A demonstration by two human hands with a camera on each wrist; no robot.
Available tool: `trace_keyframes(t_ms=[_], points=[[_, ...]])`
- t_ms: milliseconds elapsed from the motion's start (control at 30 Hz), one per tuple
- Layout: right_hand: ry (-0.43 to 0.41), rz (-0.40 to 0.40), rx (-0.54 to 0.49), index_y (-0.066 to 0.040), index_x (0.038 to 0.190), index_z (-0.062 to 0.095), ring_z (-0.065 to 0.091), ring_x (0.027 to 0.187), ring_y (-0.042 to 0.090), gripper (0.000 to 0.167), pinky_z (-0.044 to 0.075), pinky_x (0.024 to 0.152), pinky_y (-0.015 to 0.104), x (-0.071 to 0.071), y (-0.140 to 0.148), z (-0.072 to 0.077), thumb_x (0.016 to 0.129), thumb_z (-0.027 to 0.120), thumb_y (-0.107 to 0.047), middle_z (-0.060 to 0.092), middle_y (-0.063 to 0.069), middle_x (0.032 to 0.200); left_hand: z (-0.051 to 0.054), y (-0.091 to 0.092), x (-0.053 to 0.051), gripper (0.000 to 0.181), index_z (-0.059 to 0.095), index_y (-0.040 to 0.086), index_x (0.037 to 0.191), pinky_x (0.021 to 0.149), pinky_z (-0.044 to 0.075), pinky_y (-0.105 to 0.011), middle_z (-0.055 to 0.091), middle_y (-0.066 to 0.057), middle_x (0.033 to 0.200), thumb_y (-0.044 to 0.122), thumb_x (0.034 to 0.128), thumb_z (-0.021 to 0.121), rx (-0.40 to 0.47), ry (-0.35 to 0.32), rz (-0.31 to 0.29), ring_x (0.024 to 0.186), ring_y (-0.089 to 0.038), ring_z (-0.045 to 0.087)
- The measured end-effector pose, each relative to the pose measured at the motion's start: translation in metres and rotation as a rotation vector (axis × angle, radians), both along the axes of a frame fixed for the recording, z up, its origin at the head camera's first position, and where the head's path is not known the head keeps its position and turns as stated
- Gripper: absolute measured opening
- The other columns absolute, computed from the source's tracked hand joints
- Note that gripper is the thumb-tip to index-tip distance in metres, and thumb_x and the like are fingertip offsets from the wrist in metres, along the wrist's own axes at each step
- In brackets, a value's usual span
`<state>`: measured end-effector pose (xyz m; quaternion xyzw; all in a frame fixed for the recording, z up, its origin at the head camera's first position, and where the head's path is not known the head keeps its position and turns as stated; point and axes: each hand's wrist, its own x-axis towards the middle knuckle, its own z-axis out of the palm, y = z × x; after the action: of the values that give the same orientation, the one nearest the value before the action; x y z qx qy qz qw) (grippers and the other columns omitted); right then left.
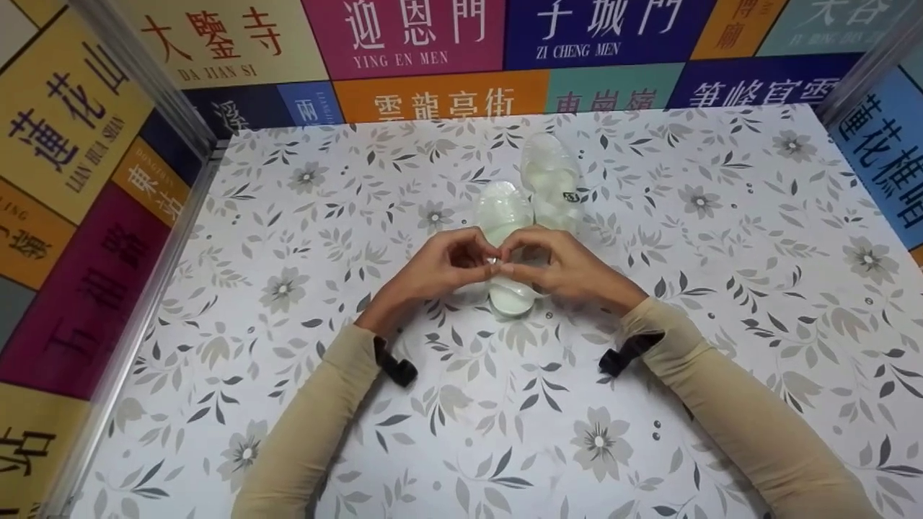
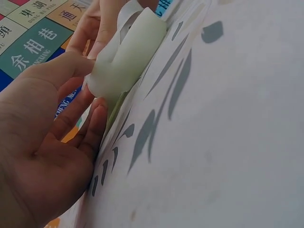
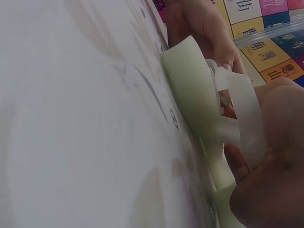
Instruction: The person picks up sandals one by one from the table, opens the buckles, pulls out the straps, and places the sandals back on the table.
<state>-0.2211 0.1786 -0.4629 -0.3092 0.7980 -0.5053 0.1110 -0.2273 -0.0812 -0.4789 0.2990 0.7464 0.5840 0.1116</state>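
Observation:
A pale green sandal (image 1: pixel 502 205) lies on the table, its rounded heel (image 1: pixel 510 303) toward the person. My left hand (image 1: pixel 443 263) and right hand (image 1: pixel 566 263) meet over its middle, thumbs and index fingertips pinching at its strap. In the right wrist view the whitish strap (image 3: pixel 251 109) curves above the sandal (image 3: pixel 185 85), beside the fingers of the right hand (image 3: pixel 280 156). From the left wrist, the left hand (image 2: pixel 52 128) appears with its thumb at the sandal's side (image 2: pixel 128 57). Fingertips hide the exact fastening point.
A second pale sandal (image 1: pixel 548 158) with a small dark mark lies just behind and to the right. A floral cloth (image 1: pixel 598 440) covers the table. Panels with printed signs (image 1: pixel 418 36) stand along its back and sides.

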Motion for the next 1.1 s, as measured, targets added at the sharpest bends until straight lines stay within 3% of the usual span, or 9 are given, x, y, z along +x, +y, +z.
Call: trace_keyframes(t_ms=[167, 433, 733, 1000, 1100], points=[[-0.011, 0.027, 0.003, -0.024, 0.109, 0.077, 0.062, 0.130, 0.015, 0.010, 0.045, 0.119, 0.046, -0.0008, 0.0029, 0.0017, 0.101, 0.080, -0.027, 0.073, -0.008, 0.130, 0.0004, -0.0010, -0.0017, 0.018, 0.078, 0.011, 0.111, 0.072, 0.052, -0.026, 0.074, -0.004, 0.097, 0.005, 0.0946, 0.080, -0.002, -0.003, -0.009, 0.083, -0.017, 0.064], [0.029, -0.006, 0.006, -0.026, 0.109, 0.075, 0.065, 0.123, 0.012, 0.012, 0.049, 0.114, 0.043, -0.0005, -0.0010, 0.0018, 0.102, 0.078, -0.036, 0.074, -0.010, 0.119, -0.0012, -0.0037, -0.0035, 0.019, 0.075, 0.007, 0.113, 0.075, 0.054, -0.025, 0.073, -0.007, 0.099, 0.007, 0.0956, 0.082, 0.043, -0.047, -0.029, 0.086, -0.019, 0.066], [0.017, 0.033, -0.036, -0.022, 0.111, 0.074, 0.062, 0.128, 0.016, 0.009, 0.045, 0.118, 0.046, 0.0017, 0.0038, 0.0023, 0.103, 0.077, -0.025, 0.072, -0.005, 0.127, -0.0005, -0.0020, -0.0031, 0.021, 0.075, 0.007, 0.116, 0.077, 0.055, -0.028, 0.074, -0.007, 0.101, 0.006, 0.0958, 0.081, 0.044, -0.052, -0.040, 0.088, -0.020, 0.068], [0.038, -0.044, 0.006, -0.027, 0.113, 0.075, 0.069, 0.115, 0.013, 0.013, 0.053, 0.106, 0.039, 0.0031, -0.0014, 0.0022, 0.104, 0.076, -0.035, 0.076, -0.009, 0.115, 0.0003, -0.0018, -0.0022, 0.023, 0.075, 0.010, 0.118, 0.078, 0.056, -0.026, 0.075, -0.005, 0.102, 0.009, 0.0960, 0.082, 0.018, -0.075, -0.018, 0.089, -0.018, 0.069], [0.025, -0.089, 0.023, -0.023, 0.117, 0.074, 0.073, 0.101, 0.017, 0.015, 0.060, 0.089, 0.034, 0.0037, -0.0019, 0.0033, 0.106, 0.072, -0.033, 0.077, -0.005, 0.113, 0.0001, -0.0015, -0.0022, 0.026, 0.075, 0.010, 0.122, 0.078, 0.056, -0.025, 0.077, -0.005, 0.105, 0.011, 0.0964, 0.082, 0.013, -0.095, -0.004, 0.089, -0.016, 0.070]])
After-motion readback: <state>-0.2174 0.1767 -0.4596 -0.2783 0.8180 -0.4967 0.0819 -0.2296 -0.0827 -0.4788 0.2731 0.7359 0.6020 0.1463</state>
